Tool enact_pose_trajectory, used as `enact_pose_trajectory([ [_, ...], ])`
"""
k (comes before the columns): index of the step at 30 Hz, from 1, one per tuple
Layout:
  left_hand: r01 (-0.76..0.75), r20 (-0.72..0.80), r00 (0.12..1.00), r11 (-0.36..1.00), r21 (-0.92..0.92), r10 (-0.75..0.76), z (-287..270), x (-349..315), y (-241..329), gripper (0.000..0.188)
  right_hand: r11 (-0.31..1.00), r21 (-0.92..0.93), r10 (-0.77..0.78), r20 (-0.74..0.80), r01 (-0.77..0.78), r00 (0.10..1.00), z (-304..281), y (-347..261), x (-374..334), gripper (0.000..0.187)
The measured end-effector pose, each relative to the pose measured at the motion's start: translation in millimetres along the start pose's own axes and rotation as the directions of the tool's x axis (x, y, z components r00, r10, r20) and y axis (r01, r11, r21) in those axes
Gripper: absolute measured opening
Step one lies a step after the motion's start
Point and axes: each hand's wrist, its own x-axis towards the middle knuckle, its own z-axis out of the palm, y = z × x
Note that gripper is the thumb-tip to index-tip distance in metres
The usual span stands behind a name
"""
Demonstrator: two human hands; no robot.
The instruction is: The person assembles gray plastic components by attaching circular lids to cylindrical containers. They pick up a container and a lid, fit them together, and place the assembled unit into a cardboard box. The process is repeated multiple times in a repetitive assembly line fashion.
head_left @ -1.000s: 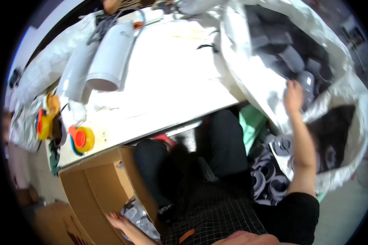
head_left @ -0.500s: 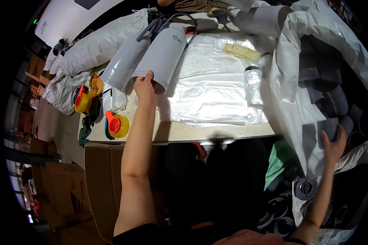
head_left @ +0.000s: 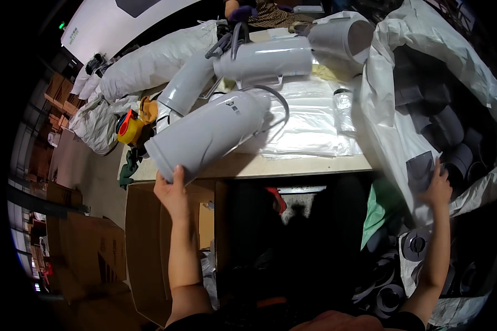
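Note:
My left hand [head_left: 173, 193] grips the lower rim of a light grey plastic canister [head_left: 204, 135], tilted over the table's near edge. A dark hose or handle loops from its far end. At the white sack, my right hand [head_left: 439, 187] has its fingers against a dark grey curved plastic part [head_left: 419, 168]; the grip is partly hidden. More dark grey curved parts [head_left: 447, 124] lie inside the sack [head_left: 381, 83]. Beyond the held canister, another grey canister [head_left: 270, 58] lies crosswise, and a third [head_left: 186, 83] leans to its left.
White plastic bags [head_left: 303, 132] lie flat on the table. A yellow and red cup [head_left: 130, 129] sits at its left end. Below are an open cardboard box [head_left: 149, 243] and round dark parts [head_left: 389, 298]. A person's purple-gloved hand [head_left: 242, 13] shows at the far side.
My left hand has pulled the canister nearer and turned it leftward. Another canister now lies crosswise behind it. My right hand and the grey part shifted slightly left. One yellow cup is out of sight.

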Motion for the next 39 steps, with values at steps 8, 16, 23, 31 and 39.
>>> enact_pose_trajectory([
  [8, 0.282, 0.089, 0.959, 0.911, -0.302, -0.267, -49.2, -23.2, 4.9, 0.038, 0.330, 0.427, 0.016, -0.894, 0.842, 0.447, -113.3, -79.6, -84.8, 0.098],
  [16, 0.308, 0.259, 0.940, 0.873, -0.378, -0.220, -91.2, -26.5, 1.7, 0.043, 0.025, 0.951, -0.564, -0.242, 0.309, 0.790, -41.3, -145.3, -118.8, 0.105],
  [23, -0.233, 0.330, 0.892, 0.939, -0.251, 0.309, -17.2, -11.7, 111.3, 0.028, -0.196, 0.926, -0.745, -0.355, 0.323, 0.564, 21.9, -148.0, -212.2, 0.096],
  [31, -0.129, 0.594, 0.693, 0.881, -0.456, 0.408, 142.3, -58.2, 97.4, 0.042, 0.231, 0.969, 0.118, -0.122, 0.092, 0.985, 128.6, 34.8, -198.6, 0.029],
  [39, 0.091, 0.694, 0.694, 0.934, -0.346, 0.189, 181.5, -62.3, 82.1, 0.030, 0.740, 0.284, 0.627, 0.039, -0.610, 0.778, 236.7, 166.8, -142.3, 0.067],
])
